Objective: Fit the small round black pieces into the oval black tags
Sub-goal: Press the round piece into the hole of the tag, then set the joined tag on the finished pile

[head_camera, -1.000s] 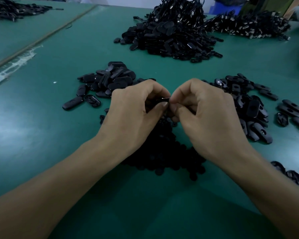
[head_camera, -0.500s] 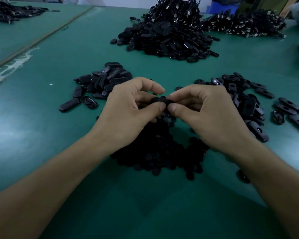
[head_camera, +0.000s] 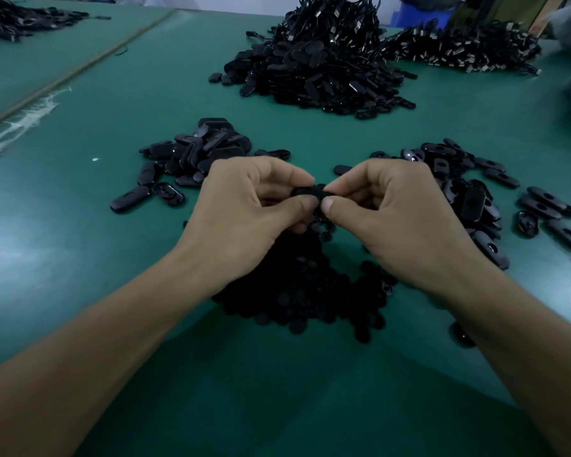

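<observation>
Oval black plastic tag [head_camera: 311, 192] is clamped by the fingers [head_camera: 305, 203] of my left hand [head_camera: 244, 209] and right hand [head_camera: 399, 212]. I'd press squarely (small round black piece hidden).

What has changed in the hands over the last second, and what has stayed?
The left hand and right hand have rolled slightly apart at the knuckles, exposing more of the oval tag both still pinch. The round pieces and tag piles stayed put.
</observation>
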Available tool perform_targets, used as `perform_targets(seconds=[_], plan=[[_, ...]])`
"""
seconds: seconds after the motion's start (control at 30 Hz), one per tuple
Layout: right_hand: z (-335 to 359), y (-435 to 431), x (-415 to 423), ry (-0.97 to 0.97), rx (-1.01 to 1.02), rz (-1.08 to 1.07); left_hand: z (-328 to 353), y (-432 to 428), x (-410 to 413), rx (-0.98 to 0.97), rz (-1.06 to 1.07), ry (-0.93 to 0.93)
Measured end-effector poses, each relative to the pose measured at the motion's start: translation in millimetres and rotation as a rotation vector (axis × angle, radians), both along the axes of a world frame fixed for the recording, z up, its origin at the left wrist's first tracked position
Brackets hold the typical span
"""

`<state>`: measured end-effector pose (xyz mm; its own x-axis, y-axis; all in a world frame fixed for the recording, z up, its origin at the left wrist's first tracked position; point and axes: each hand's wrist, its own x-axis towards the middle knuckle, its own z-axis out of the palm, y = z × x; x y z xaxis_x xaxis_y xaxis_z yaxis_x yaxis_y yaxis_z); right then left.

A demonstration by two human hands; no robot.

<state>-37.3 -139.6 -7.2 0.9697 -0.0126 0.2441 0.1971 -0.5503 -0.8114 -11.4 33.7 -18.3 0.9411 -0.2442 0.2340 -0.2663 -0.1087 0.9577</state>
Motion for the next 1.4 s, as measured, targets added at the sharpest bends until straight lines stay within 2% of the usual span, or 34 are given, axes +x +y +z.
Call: perform_targets(seconds=[0.23, 0.4, 0.53, 0.6, 0.7, 0.77, 0.87, 1.07, 1.4], plan=[[-0.1, 1.1, -1.3, 0.0, 0.044, 0.001, -0.1, 2.8, 1.1, 0.046, 0.021, -0.06], [-3.7, 0.9, -1.7, -0.016, 0.034, 0.023, 0.1, 3.8, 0.1, 0.179, 0.044, -0.169], [-4.2, -3.0, -1.5, -0.04, 0.002, 0.014, -3.8, 6.9, 6.0, 0.177, 0.112, -0.198], [-4.3, -5.4, -0.5, -0.073, -0.123, -0.04, -6.1, 12.5, 12.4, 0.166, 0.188, -0.209], [-4.1, -17.0, 1.4, -0.08, -0.446, -0.183, -9.1, 25.0, 24.2, 0.145, 0.294, -0.194], [-2.4, -26.5, 2.4, -0.005, -0.659, -0.266, -11.0, 32.4, 31.5, 0.183, 0.342, -0.193], [3.2, -33.5, -1.0, 0.12, -0.792, -0.36, -11.2, 42.1, 39.0, 0.221, 0.412, -0.205], [9.8, -41.7, -3.6, 0.201, -0.739, -0.307, -8.1, 57.1, 43.5, 0.35, 0.57, -0.136], [-2.0, -50.5, 4.5, 0.095, -0.647, -0.307, -9.3, 57.0, 43.5, 0.551, 0.612, -0.146]])
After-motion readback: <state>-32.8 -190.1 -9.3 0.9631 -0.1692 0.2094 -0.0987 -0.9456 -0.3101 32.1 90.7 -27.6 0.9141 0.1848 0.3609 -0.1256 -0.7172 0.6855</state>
